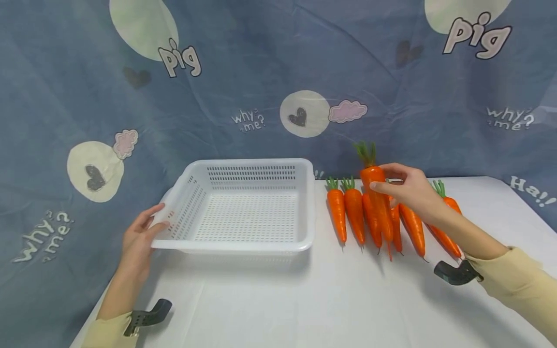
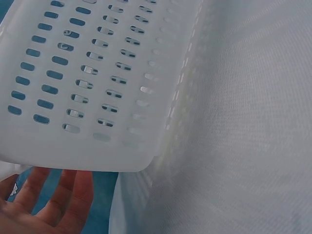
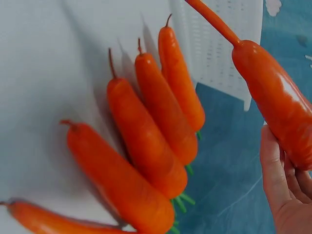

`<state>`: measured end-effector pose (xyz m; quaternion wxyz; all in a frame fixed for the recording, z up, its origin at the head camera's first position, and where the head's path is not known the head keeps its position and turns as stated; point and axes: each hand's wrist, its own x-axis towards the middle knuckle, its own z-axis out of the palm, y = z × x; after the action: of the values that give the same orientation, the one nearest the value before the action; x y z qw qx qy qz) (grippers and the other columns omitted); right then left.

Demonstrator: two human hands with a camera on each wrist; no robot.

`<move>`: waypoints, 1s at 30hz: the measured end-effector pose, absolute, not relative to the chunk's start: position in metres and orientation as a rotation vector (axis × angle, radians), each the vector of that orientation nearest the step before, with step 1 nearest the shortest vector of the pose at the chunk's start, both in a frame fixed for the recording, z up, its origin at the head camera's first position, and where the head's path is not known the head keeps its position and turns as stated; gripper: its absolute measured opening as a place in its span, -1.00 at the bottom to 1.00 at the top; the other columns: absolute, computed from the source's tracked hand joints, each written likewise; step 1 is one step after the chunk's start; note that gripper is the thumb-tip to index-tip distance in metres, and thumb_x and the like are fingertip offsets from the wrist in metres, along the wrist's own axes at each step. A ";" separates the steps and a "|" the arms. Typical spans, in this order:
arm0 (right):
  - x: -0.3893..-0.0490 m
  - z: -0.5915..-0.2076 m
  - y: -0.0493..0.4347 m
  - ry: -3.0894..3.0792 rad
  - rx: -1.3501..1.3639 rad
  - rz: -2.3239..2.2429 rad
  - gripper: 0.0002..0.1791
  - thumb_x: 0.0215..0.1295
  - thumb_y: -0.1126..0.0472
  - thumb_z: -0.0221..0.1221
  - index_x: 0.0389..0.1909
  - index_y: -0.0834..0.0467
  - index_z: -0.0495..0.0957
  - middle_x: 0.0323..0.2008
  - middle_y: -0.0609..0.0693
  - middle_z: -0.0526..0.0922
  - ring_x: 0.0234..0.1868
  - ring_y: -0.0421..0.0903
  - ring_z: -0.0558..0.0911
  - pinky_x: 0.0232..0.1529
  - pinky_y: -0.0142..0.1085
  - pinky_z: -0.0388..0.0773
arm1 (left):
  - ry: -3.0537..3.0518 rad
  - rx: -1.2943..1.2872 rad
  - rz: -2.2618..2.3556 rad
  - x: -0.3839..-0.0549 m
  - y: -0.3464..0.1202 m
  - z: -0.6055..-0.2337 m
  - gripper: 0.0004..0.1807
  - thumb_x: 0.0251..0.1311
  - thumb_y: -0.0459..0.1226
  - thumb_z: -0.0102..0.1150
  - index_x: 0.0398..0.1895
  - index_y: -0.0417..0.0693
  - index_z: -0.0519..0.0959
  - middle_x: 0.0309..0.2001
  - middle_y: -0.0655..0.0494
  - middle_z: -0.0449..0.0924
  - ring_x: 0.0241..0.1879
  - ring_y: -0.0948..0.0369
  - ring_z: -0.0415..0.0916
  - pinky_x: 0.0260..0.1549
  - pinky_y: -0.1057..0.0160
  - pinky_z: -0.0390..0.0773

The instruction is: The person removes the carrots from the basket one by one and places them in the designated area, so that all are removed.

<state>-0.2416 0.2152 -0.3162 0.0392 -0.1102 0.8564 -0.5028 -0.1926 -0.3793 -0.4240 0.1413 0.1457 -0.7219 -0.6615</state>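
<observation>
With thumb and fingers, my right hand (image 1: 413, 191) grips an orange carrot (image 1: 376, 205) near its green top, held up over the row with its thin tip down. In the right wrist view this carrot (image 3: 273, 87) is apart from the others. A white slotted plastic basket (image 1: 306, 212) stands left of the carrots, its visible inside bare. My left hand (image 1: 137, 241) holds the basket's left end at the rim, thumb on top. The left wrist view shows the hand's fingers (image 2: 75, 200) beside the basket wall (image 2: 87, 151).
Several more carrots lie side by side on the white tabletop (image 1: 348, 299), among them a leftmost carrot (image 1: 337, 212) near the basket and a rightmost carrot (image 1: 446, 239) under the right forearm. A blue printed cloth (image 1: 243, 67) hangs behind the table.
</observation>
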 end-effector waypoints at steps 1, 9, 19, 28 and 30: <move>-0.241 -0.317 0.218 2.615 -0.333 -1.553 -0.32 0.31 -0.11 0.23 0.30 0.19 0.36 0.16 0.16 0.50 -0.01 -0.11 0.60 -0.25 -0.15 0.60 | -2.085 0.418 -1.907 -0.193 -0.379 -0.424 -0.32 0.10 -0.07 0.44 0.33 0.25 0.45 0.27 0.05 0.37 0.08 0.17 0.43 -0.28 0.37 0.57; -0.235 -0.319 0.238 2.650 -0.267 -1.497 -0.30 0.31 -0.12 0.23 0.34 0.18 0.34 0.19 0.17 0.47 -0.10 -0.33 0.58 -0.29 -0.18 0.60 | -2.102 0.403 -1.887 -0.192 -0.374 -0.421 -0.41 0.18 -0.16 0.36 0.32 0.25 0.47 0.20 0.12 0.44 0.05 0.20 0.46 -0.28 0.35 0.57; -0.230 -0.321 0.265 2.753 -0.246 -1.364 -0.26 0.32 -0.13 0.22 0.35 0.23 0.32 0.16 0.25 0.50 -0.16 -0.30 0.57 -0.31 -0.20 0.61 | -2.114 0.410 -1.881 -0.191 -0.374 -0.417 -0.38 0.17 -0.12 0.37 0.33 0.27 0.45 0.24 0.11 0.41 0.05 0.20 0.46 -0.27 0.37 0.56; -0.226 -0.325 0.290 2.800 -0.237 -1.286 -0.27 0.32 -0.12 0.22 0.34 0.25 0.31 0.14 0.30 0.49 -0.16 -0.27 0.61 -0.32 -0.18 0.61 | -2.122 0.468 -1.864 -0.172 -0.347 -0.385 -0.43 0.27 -0.22 0.26 0.36 0.19 0.42 0.18 0.15 0.41 -0.01 0.27 0.45 -0.27 0.41 0.53; -0.226 -0.327 0.295 2.826 -0.230 -1.251 -0.28 0.33 -0.11 0.22 0.33 0.26 0.32 0.13 0.32 0.50 -0.07 -0.07 0.63 -0.32 -0.19 0.60 | -2.116 0.473 -1.867 -0.167 -0.340 -0.379 -0.44 0.30 -0.25 0.22 0.37 0.14 0.42 0.18 0.14 0.41 -0.03 0.28 0.44 -0.29 0.43 0.52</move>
<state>-0.2264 0.2948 -0.3266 0.0212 -0.0742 0.9117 -0.4035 -0.1675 -0.3404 -0.3788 0.1394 0.1637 -0.7323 -0.6462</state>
